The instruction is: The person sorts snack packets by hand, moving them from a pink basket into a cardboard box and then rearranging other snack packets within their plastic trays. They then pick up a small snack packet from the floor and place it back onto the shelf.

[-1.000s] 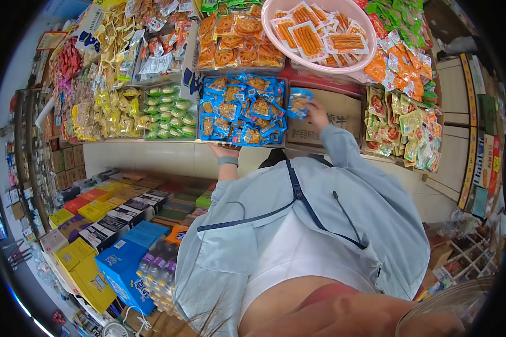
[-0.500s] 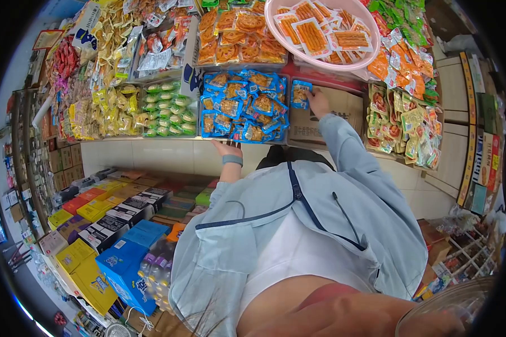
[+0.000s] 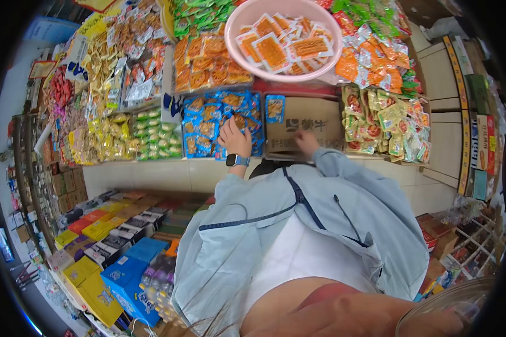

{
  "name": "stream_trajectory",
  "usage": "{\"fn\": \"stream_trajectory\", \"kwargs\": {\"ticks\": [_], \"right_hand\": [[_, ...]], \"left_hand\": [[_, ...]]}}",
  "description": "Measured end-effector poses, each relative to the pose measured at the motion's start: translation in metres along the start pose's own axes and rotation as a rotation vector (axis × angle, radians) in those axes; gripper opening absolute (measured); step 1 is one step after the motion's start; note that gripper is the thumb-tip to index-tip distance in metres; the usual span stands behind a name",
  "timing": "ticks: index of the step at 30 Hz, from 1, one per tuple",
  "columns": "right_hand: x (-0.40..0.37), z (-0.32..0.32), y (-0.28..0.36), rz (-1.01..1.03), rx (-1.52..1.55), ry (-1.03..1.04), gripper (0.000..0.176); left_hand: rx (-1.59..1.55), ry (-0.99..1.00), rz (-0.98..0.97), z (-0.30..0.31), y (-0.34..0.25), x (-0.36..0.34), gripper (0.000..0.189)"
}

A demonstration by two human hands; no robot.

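Note:
My left hand, with a watch on its wrist, lies over blue snack packets in their bin. Its fingers are spread on top of the packets. To the right, my right hand hovers over a brown cardboard sheet; motion blurs its fingers, and I cannot make out whether they hold anything. One blue packet lies by itself at the upper left corner of the cardboard, apart from my right hand.
A pink basin of orange snack packets stands behind the cardboard. Green-and-white packets lie to the left, tan packets to the right. Stacked boxes and bottles are at the lower left.
My left hand has moved from the bin's front edge onto the blue packets. My right hand has let go of the single packet and drawn back towards me. The view has shifted.

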State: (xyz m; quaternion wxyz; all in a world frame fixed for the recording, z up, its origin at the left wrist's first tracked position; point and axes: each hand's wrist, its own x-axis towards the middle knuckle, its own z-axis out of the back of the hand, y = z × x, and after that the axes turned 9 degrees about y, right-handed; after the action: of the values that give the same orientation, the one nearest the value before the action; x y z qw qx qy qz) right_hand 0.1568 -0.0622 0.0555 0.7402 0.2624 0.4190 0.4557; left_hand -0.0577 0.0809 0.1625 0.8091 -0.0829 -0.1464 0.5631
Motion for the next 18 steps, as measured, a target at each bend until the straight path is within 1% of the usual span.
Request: {"fn": "stream_trajectory", "kwargs": {"ticks": [3, 4, 7, 8, 10, 11, 12, 13, 15, 16, 18], "right_hand": [[-0.012, 0.015, -0.012, 0.017, 0.005, 0.013, 0.022], [-0.016, 0.017, -0.014, 0.032, 0.012, 0.02, 0.023], [-0.027, 0.016, -0.023, -0.072, 0.067, 0.036, 0.025], [-0.029, 0.016, -0.019, -0.115, 0.094, 0.023, 0.025], [-0.033, 0.018, -0.002, -0.201, 0.145, 0.0, 0.025], [-0.03, 0.012, 0.001, -0.157, 0.15, -0.052, 0.025], [-0.024, 0.005, 0.005, -0.114, 0.155, -0.1, 0.026], [-0.019, -0.004, 0.011, -0.07, 0.162, -0.148, 0.026], [-0.005, -0.013, 0.045, -0.045, 0.365, -0.021, 0.03], [0.001, -0.016, 0.068, -0.032, 0.466, 0.04, 0.032], [0.012, -0.022, 0.115, -0.098, 0.694, 0.165, 0.034]], "left_hand": [[0.051, 0.213, -0.043, -0.011, -0.004, 0.017, 0.052], [0.13, 0.198, -0.078, -0.013, -0.005, 0.018, 0.049], [0.162, 0.269, -0.091, -0.014, -0.008, 0.028, 0.045], [0.177, 0.243, -0.125, -0.01, -0.01, 0.031, 0.042], [0.165, 0.33, -0.129, -0.011, -0.01, 0.043, 0.043], [0.159, 0.376, -0.127, -0.008, -0.01, 0.047, 0.044], [0.115, 0.356, -0.198, 0.004, -0.011, 0.049, 0.04], [0.12, 0.38, -0.231, 0.002, -0.006, 0.049, 0.039], [0.13, 0.422, -0.298, -0.002, -0.002, 0.051, 0.036], [0.131, 0.388, -0.346, -0.002, 0.0, 0.049, 0.031], [0.075, 0.372, -0.389, 0.0, 0.005, 0.046, 0.03]]}}
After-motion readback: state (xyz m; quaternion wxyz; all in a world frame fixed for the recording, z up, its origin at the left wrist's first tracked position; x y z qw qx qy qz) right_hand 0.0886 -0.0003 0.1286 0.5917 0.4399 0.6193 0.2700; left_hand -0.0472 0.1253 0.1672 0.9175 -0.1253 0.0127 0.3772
